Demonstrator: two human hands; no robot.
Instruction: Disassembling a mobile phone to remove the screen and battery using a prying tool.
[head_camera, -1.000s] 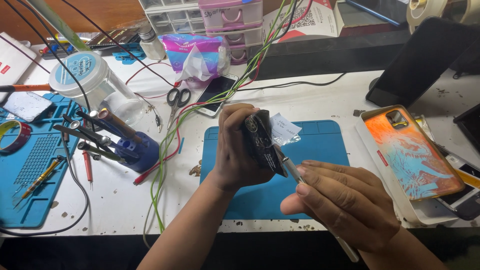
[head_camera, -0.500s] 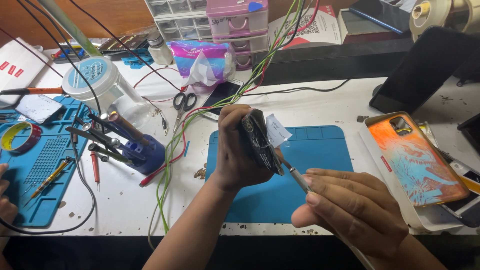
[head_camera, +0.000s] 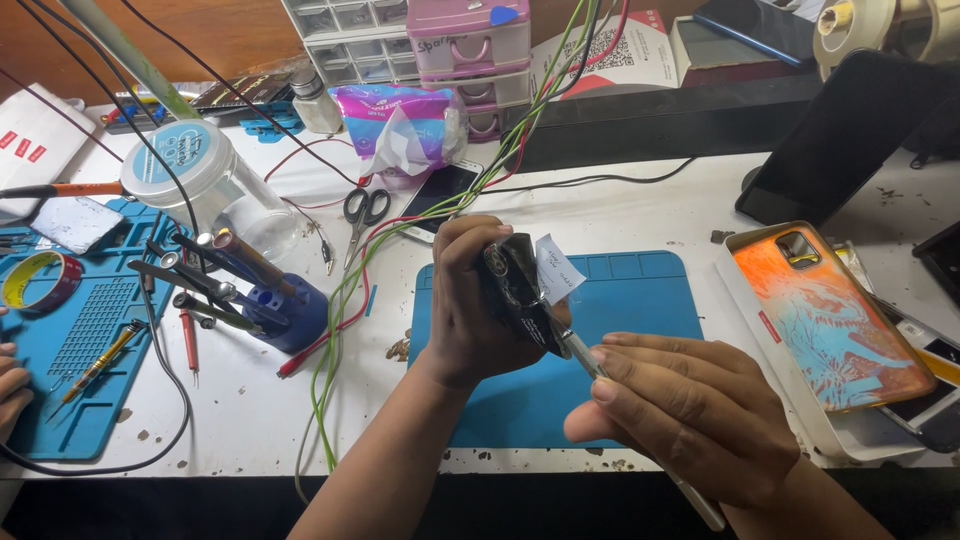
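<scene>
My left hand (head_camera: 462, 305) grips a dark phone (head_camera: 517, 288) held on edge above a blue work mat (head_camera: 640, 300); a small white paper tag (head_camera: 557, 270) sticks to the phone's back. My right hand (head_camera: 685, 415) holds a thin metal-tipped tool (head_camera: 578, 352) like a pen, its tip touching the phone's lower edge. The tool's pale handle runs back under my right hand toward the bottom of the view.
An orange-and-blue phone case (head_camera: 830, 315) lies in a white tray at right. A blue holder (head_camera: 285, 315) with several screwdrivers, scissors (head_camera: 365, 210), green wires (head_camera: 345, 300), a clear jar (head_camera: 215, 185) and a second blue mat (head_camera: 75, 340) sit at left. Another person's fingers (head_camera: 10, 385) show at the left edge.
Both hands and the phone keep nearly the same pose; my right hand sits slightly lower and further right, with the tool tip still at the phone's edge.
</scene>
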